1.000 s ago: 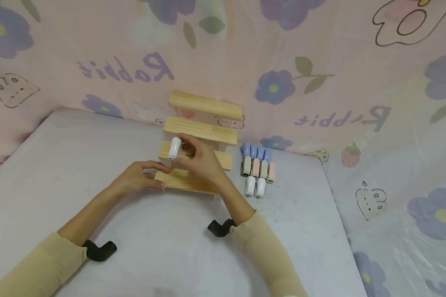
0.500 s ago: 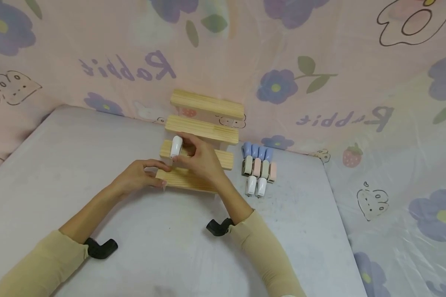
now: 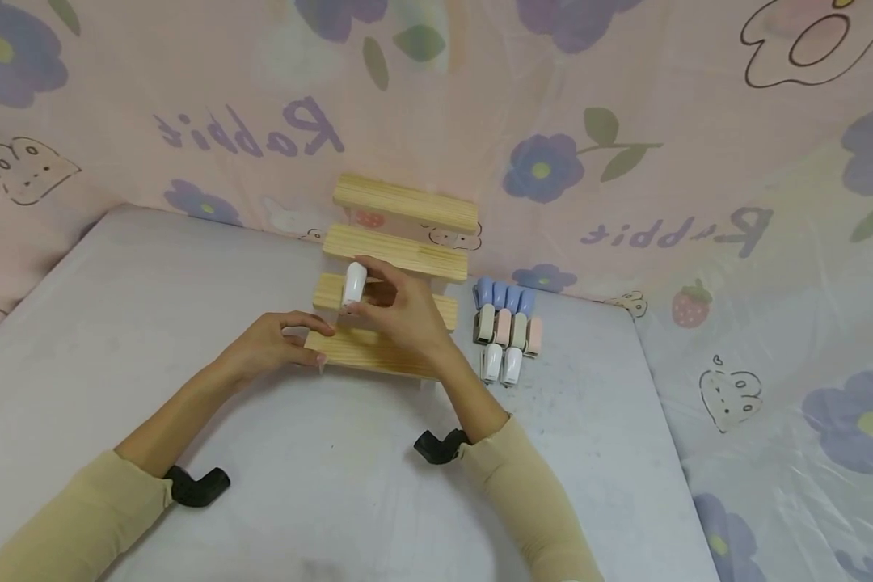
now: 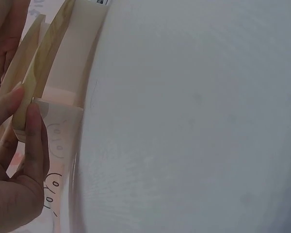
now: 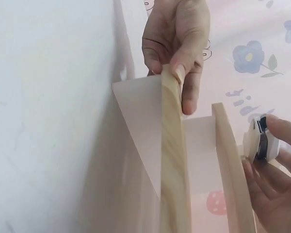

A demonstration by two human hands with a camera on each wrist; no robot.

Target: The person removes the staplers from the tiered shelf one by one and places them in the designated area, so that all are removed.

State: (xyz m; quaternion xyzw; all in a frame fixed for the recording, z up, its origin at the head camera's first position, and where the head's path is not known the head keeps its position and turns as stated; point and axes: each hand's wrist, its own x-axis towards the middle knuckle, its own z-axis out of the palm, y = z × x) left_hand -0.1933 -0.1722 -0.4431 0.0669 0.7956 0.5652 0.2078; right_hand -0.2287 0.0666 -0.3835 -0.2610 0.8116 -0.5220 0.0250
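In the head view my right hand point(image 3: 406, 315) pinches a white mini stapler point(image 3: 354, 283) at the left part of the second board from the bottom of a stepped wooden rack point(image 3: 400, 249). The right wrist view shows this stapler point(image 5: 262, 140) end-on, dark between its white halves, close against a board. My left hand point(image 3: 276, 347) pinches the left end of the lowest board point(image 3: 371, 352) between thumb and fingers; the left wrist view shows that grip on the board point(image 4: 39, 73) too. Whether the stapler touches the wood is hard to tell.
Right of the rack, mini staplers lie in rows on the white table point(image 3: 276, 485): several blue ones point(image 3: 505, 297) at the back, beige and pink ones point(image 3: 503, 327) in the middle, two white ones point(image 3: 500, 364) in front. A patterned curtain point(image 3: 436, 121) hangs behind.
My right hand has shifted slightly to the right along the board, carrying the white mini stapler. My left hand keeps its place on the lowest board.
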